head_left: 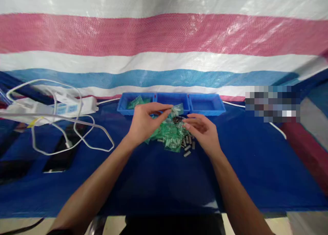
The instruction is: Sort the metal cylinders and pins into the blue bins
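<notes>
My left hand [146,120] is closed in a pinch on the edge of a small clear plastic bag [177,109], lifted just above a pile. Small pale pieces seem to be inside that bag. Across the pile, my right hand [205,130] has its thumb and forefinger close together; what lies between them, if anything, is too small to make out. Beneath both hands lie crumpled green plastic bags [173,137]. Several small grey cylindrical pieces [187,153] are scattered at the pile's right, and darker thin pieces [177,119] show between the hands.
Behind the pile stands a blue three-compartment tray [207,112]; green bags [138,101] lie in its left compartment. At left are a white power strip [88,105], looping white cables [102,149] and a dark phone [57,159]. A striped sheet [164,35] hangs behind the blue table [164,183].
</notes>
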A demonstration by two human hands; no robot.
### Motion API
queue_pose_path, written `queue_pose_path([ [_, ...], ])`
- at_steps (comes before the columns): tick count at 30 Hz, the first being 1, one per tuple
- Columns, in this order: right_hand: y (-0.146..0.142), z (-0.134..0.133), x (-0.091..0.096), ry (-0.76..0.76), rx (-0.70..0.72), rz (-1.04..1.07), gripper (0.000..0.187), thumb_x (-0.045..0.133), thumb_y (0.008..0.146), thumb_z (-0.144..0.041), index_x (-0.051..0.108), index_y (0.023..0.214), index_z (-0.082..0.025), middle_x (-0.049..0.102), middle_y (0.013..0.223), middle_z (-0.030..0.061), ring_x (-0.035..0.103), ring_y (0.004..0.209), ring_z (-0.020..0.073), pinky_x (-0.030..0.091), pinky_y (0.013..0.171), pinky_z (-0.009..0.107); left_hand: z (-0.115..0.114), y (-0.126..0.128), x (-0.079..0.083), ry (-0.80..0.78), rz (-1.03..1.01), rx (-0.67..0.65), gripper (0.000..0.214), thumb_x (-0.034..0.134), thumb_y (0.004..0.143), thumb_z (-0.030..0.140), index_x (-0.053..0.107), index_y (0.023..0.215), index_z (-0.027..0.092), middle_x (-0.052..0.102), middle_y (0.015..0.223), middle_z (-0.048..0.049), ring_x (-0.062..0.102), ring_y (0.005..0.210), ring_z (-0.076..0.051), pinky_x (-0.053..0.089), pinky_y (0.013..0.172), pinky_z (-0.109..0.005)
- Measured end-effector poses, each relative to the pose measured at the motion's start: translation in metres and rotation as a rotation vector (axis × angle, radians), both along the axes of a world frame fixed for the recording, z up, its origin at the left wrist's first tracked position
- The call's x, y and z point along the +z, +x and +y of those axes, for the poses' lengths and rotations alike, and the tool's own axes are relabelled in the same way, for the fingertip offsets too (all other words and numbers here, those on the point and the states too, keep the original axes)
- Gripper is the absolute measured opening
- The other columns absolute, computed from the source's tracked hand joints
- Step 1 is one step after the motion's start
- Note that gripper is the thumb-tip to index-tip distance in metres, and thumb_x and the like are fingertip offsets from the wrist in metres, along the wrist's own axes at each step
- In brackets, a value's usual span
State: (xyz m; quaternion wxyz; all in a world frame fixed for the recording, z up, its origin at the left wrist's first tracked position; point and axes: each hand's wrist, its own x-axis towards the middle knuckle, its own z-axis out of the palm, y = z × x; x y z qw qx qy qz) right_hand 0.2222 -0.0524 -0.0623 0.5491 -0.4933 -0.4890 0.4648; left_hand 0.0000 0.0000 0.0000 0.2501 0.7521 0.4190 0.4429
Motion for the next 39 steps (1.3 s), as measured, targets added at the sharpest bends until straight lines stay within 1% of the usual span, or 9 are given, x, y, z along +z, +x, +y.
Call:
queue_pose_path([
  [4,-0.001,0.003,-0.005,-0.004,-0.081,0.005,0.029,0.085,0.084,-0.042,0.075,0.107,-0.028,0.082,0.095,0.0034,0.079,0.088,0.0228,0.063,0.084,0.038,0.018,-0.028,-0.003,0.247,0.203,0.292,0.018,0.068,0.096,0.023,0.084,0.104,0.021,0.083,0.102,-0.0053,0.076,0.084,-0.018,0.062,0.086,-0.031],
  [7,0.002,0.004,-0.006,0.016,-0.147,-0.096,0.029,0.083,0.085,-0.044,0.074,0.106,-0.026,0.08,0.091,0.0037,0.077,0.084,0.0235,0.061,0.079,0.038,0.026,-0.039,-0.005,0.305,0.346,0.364,0.021,0.07,0.093,0.023,0.082,0.11,0.019,0.082,0.11,-0.0088,0.076,0.096,-0.023,0.06,0.094,-0.037],
  [12,0.011,0.003,-0.003,0.06,-0.241,-0.604,0.031,0.078,0.088,-0.046,0.074,0.109,-0.024,0.074,0.081,0.0016,0.066,0.073,0.0204,0.051,0.07,0.035,0.021,-0.025,-0.007,0.232,0.334,0.178,0.017,0.068,0.096,0.026,0.082,0.103,0.019,0.082,0.099,-0.0056,0.077,0.09,-0.021,0.059,0.088,-0.033],
  [16,0.015,0.002,-0.002,0.02,-0.151,-0.73,0.038,0.079,0.086,-0.05,0.073,0.113,-0.024,0.07,0.075,-0.001,0.061,0.07,0.019,0.048,0.07,0.033,0.01,-0.006,-0.009,0.172,0.371,-0.04,0.017,0.065,0.098,0.023,0.081,0.1,0.018,0.082,0.096,-0.0056,0.077,0.088,-0.021,0.059,0.084,-0.032],
  [19,0.016,0.002,-0.004,-0.016,-0.12,-0.699,0.041,0.081,0.083,-0.05,0.073,0.114,-0.024,0.07,0.076,-0.001,0.06,0.068,0.0183,0.046,0.068,0.033,0.004,0.002,-0.011,0.153,0.445,-0.172,0.019,0.064,0.1,0.024,0.081,0.104,0.017,0.081,0.1,-0.0078,0.077,0.091,-0.022,0.059,0.084,-0.034],
  [23,0.019,0.004,-0.008,-0.045,-0.095,-0.61,0.041,0.084,0.08,-0.048,0.074,0.113,-0.025,0.072,0.077,-0.0008,0.061,0.068,0.0182,0.046,0.067,0.032,0.001,0.006,-0.012,0.123,0.5,-0.242,0.022,0.062,0.101,0.024,0.081,0.108,0.016,0.081,0.103,-0.0095,0.076,0.093,-0.023,0.06,0.085,-0.036],
  [31,0.016,0.006,-0.006,-0.043,-0.159,-0.083,0.035,0.089,0.076,-0.044,0.075,0.101,-0.024,0.075,0.078,0.0013,0.071,0.068,0.0197,0.056,0.064,0.032,-0.003,0.011,-0.012,0.024,0.358,-0.232,0.02,0.065,0.1,0.027,0.08,0.111,0.018,0.082,0.107,-0.007,0.077,0.094,-0.022,0.058,0.086,-0.032],
  [36,0.012,0.004,0.004,0.067,-0.169,0.041,0.028,0.092,0.076,-0.037,0.076,0.097,-0.025,0.074,0.079,-0.0005,0.071,0.069,0.0164,0.059,0.066,0.03,-0.007,0.017,-0.012,-0.05,0.262,-0.217,0.024,0.07,0.098,0.032,0.079,0.116,0.018,0.082,0.109,-0.0065,0.076,0.092,-0.02,0.058,0.084,-0.03],
  [39,0.01,0.003,0.003,0.11,-0.141,0.089,0.025,0.091,0.078,-0.033,0.077,0.098,-0.027,0.076,0.084,-0.0005,0.073,0.073,0.0157,0.06,0.068,0.028,-0.008,0.02,-0.01,-0.116,0.196,-0.236,0.017,0.071,0.097,0.03,0.08,0.105,0.017,0.082,0.095,-0.0037,0.075,0.082,-0.017,0.057,0.077,-0.027],
])
